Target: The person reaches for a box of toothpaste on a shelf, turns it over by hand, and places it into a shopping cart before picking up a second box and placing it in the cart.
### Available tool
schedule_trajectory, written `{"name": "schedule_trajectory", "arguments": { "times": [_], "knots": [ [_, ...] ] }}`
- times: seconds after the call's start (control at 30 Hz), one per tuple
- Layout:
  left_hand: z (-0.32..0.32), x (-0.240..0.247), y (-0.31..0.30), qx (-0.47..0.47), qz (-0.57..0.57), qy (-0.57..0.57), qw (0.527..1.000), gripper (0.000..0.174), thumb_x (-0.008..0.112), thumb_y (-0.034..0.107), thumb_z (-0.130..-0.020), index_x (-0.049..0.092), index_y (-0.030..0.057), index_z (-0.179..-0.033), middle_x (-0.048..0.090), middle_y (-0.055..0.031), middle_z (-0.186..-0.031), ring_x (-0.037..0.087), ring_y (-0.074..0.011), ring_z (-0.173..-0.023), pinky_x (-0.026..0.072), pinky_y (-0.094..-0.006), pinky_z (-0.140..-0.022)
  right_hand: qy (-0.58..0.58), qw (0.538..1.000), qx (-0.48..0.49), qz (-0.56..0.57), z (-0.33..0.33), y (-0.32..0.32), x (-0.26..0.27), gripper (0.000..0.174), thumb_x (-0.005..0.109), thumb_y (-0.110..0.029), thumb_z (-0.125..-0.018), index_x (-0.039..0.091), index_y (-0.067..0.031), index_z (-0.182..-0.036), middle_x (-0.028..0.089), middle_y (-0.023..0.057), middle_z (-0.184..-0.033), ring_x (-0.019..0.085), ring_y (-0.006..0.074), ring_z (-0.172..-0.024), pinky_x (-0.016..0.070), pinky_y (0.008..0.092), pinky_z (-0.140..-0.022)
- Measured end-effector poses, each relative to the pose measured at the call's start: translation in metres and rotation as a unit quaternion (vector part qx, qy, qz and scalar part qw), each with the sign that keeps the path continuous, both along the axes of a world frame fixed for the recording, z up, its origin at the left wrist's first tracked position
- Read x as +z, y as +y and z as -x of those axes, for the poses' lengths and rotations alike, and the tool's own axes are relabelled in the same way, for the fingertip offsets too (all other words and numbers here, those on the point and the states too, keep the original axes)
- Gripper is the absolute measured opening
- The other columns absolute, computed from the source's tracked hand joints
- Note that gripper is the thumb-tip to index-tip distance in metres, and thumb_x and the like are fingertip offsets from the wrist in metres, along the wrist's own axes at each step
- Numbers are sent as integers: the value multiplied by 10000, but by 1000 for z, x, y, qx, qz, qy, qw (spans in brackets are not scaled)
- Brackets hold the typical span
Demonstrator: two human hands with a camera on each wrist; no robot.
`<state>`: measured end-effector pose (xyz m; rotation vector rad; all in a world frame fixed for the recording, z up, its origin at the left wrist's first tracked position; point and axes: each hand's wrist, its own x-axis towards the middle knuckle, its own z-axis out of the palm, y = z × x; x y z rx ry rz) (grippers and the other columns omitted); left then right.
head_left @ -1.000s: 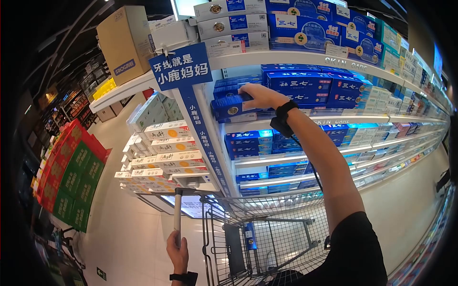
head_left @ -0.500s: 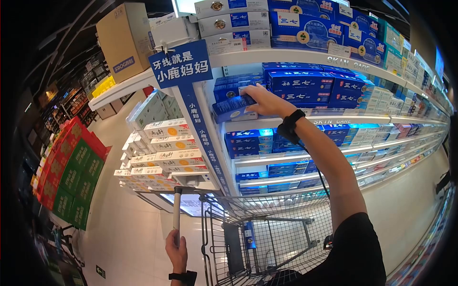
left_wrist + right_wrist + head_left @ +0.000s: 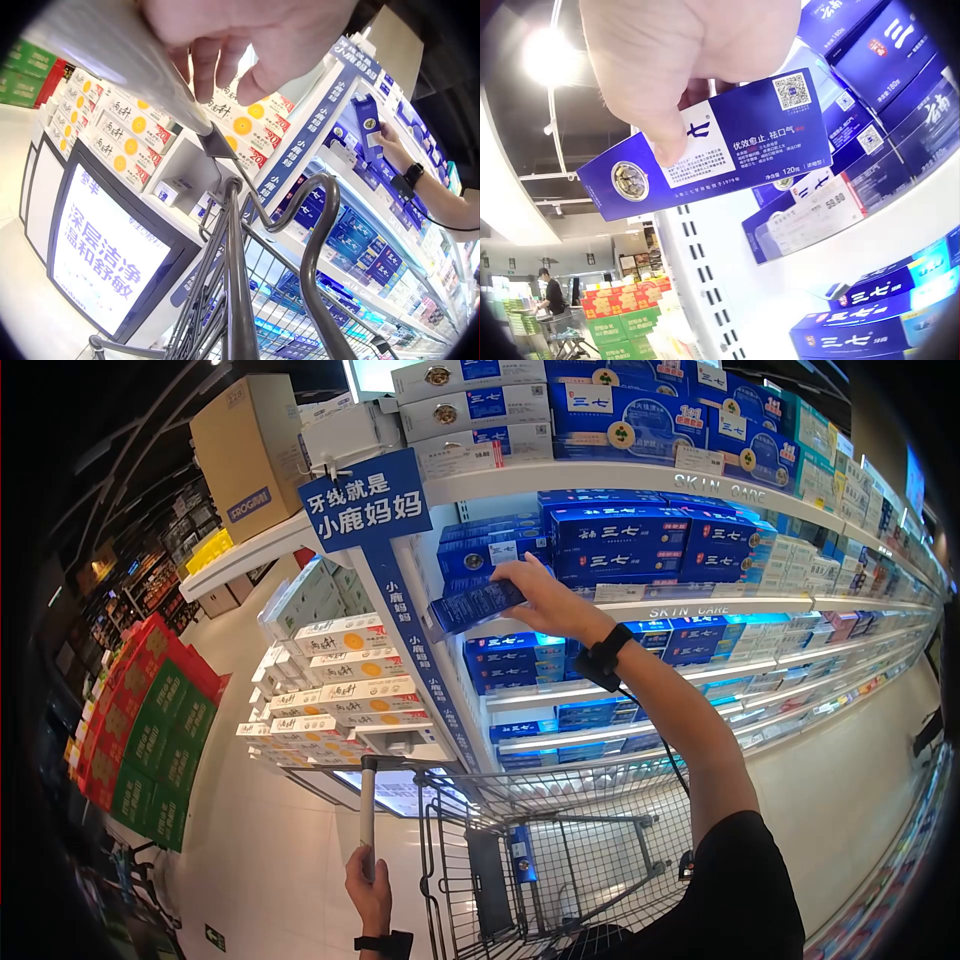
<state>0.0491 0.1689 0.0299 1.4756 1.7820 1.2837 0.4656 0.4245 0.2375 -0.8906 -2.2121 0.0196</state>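
Observation:
In the head view my right hand (image 3: 548, 600) pinches a blue toothpaste box (image 3: 475, 608) just in front of the shelf. The right wrist view shows the thumb over the toothpaste box's printed side (image 3: 780, 142), which has a QR code and a round emblem. Behind it, more blue toothpaste boxes (image 3: 625, 545) are stacked on the shelf. Low in the head view, my left hand (image 3: 370, 892) grips the pale handle (image 3: 367, 800) of a shopping cart (image 3: 600, 790). Another blue box (image 3: 522, 855) lies inside the cart.
White toothpaste boxes (image 3: 345, 665) are stacked at the shelf's end, beside a blue sign (image 3: 365, 510). A cardboard carton (image 3: 245, 455) stands on top. Red and green boxes (image 3: 150, 730) form a display at left. In the right wrist view a person (image 3: 553, 296) stands far off.
My right hand has drawn the toothpaste box out of the shelf stack, bringing it forward and down to the left, tilted. My left hand stays on the cart handle.

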Motion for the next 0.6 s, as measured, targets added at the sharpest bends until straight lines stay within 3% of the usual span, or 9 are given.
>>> {"name": "schedule_trajectory", "arguments": {
  "times": [0.17,0.2,0.3,0.33,0.37,0.5,0.53,0.57,0.6],
  "knots": [
    [-3,0,0,9,-20,14,1000,337,588,52,-848,554,-61,-1164,611,-168,-1103,589,-252,-1033,446,-355,-934,41,999,35,-6,15,-35,-9,479,691,-59,-804,472,-93,-1229,544,96,-1168,535,292,-1143,114,547,-1152],
    [-4,0,0,7,-20,18,1000,344,589,51,-847,550,-62,-1170,608,-170,-1112,588,-256,-1045,442,-357,-942,37,997,55,-28,18,-46,-10,494,706,-65,-789,476,-93,-1226,542,97,-1170,504,303,-1149,221,498,-1119],
    [-3,-1,1,-1,-18,23,1000,374,595,33,-842,531,-65,-1198,586,-183,-1163,573,-274,-1096,426,-369,-979,58,996,53,38,22,-76,-33,505,714,-64,-779,477,-89,-1225,538,105,-1180,465,317,-1160,294,451,-1061],
    [-1,-4,1,-6,-16,21,1000,393,599,16,-837,521,-65,-1214,569,-192,-1196,561,-286,-1124,417,-377,-998,73,991,61,93,21,-89,-40,468,691,-147,-824,463,-75,-1227,543,112,-1189,495,324,-1194,118,564,-1151],
    [1,-6,1,-13,-14,19,1000,414,603,-2,-833,512,-66,-1231,552,-201,-1229,549,-298,-1152,408,-385,-1018,69,993,69,64,21,-103,-48,463,686,-156,-831,456,-75,-1225,536,112,-1191,493,325,-1196,131,561,-1148],
    [-6,1,6,-43,-29,-27,998,489,599,24,-843,457,-46,-1305,522,-203,-1291,514,-309,-1201,348,-403,-1064,95,983,34,154,9,-166,-95,520,713,-97,-787,461,-88,-1242,539,106,-1178,505,305,-1173,186,528,-1144],
    [-13,16,6,-51,-20,-24,998,502,595,33,-848,444,-43,-1321,512,-205,-1308,501,-309,-1216,333,-405,-1073,95,981,4,170,4,-188,-104,512,713,-128,-796,464,-83,-1240,541,113,-1157,526,303,-1119,234,526,-1122],
    [-23,35,8,-56,-13,-21,998,514,592,42,-854,432,-40,-1336,502,-208,-1325,489,-309,-1232,318,-406,-1082,95,986,-11,134,-1,-210,-112,499,713,-140,-801,472,-68,-1232,541,126,-1131,529,309,-1071,363,441,-1019],
    [-35,54,14,-73,-29,22,997,530,570,64,-880,401,-39,-1372,472,-212,-1359,444,-301,-1275,294,-395,-1094,107,978,-38,176,-6,-230,-122,500,715,-150,-803,473,-63,-1232,537,132,-1123,531,309,-1052,382,420,-983]
  ]
}}
